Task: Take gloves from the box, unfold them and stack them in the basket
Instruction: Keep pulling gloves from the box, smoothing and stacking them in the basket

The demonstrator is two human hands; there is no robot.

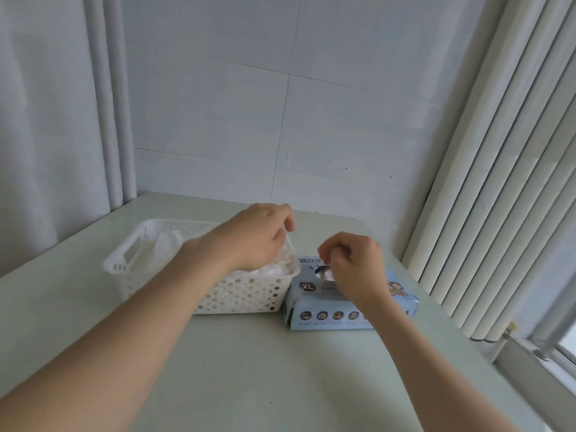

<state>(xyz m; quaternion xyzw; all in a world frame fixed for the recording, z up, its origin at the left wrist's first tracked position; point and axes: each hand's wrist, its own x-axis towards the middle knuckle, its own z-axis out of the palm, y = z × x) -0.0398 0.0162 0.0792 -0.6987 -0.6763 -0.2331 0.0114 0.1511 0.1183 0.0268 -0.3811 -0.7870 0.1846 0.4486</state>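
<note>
A white perforated basket [246, 294] stands on the table with several clear plastic gloves [166, 244] piled inside. Right beside it lies the light blue glove box [324, 313], marked XL, with film showing at its top opening [324, 274]. My left hand [252, 235] hovers over the basket's right end, fingers curled, pinching a thin clear glove [291, 247] whose edge is barely visible. My right hand [352, 263] is above the box opening, thumb and fingers pinched together on what looks like the same clear film.
The pale green table [249, 369] ends at a tiled wall behind. A grey curtain [46, 120] hangs at the left. White vertical blinds [498, 182] and a window sill [536, 369] run along the right.
</note>
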